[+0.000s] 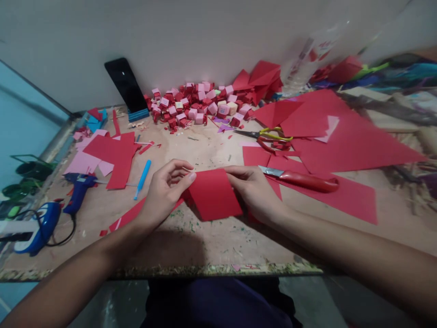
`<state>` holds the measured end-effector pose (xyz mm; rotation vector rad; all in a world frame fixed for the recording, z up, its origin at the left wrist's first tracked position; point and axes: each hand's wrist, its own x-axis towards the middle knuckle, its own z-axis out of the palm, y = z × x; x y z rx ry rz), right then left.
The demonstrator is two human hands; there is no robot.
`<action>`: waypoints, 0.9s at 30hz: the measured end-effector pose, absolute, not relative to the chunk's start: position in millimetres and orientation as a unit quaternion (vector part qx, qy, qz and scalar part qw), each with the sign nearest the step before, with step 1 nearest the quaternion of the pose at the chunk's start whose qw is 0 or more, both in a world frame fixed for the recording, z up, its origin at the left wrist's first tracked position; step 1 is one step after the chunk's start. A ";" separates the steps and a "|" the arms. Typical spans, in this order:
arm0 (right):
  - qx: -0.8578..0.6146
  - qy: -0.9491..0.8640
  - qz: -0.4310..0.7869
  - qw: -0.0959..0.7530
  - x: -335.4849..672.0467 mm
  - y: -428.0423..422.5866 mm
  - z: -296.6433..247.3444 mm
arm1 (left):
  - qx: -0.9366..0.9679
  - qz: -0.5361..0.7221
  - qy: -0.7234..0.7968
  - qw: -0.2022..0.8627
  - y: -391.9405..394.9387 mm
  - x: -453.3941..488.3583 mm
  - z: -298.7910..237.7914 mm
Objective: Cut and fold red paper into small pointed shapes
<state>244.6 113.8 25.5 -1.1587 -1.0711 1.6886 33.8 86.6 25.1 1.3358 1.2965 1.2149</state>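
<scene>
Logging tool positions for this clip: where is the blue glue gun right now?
In the head view, the glue gun is on the left side of the table, just below the pink paper and well left of the person's left hand.

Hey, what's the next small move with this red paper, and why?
Perhaps slide the left hand along the top edge of the red paper to smooth it: that hand already pinches near the upper left corner, the right hand holds near the upper right, and the scissors lie on the table, unheld.
</scene>
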 end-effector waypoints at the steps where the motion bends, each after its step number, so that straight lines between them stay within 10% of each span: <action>1: -0.450 -0.428 0.669 0.408 244.9 113.4 25.8 | 0.528 0.481 0.517 0.471 86.9 33.9 25.0; 27: -0.447 -0.400 0.707 0.374 245.2 106.9 34.6 | 0.478 0.443 0.476 0.591 85.9 35.9 22.6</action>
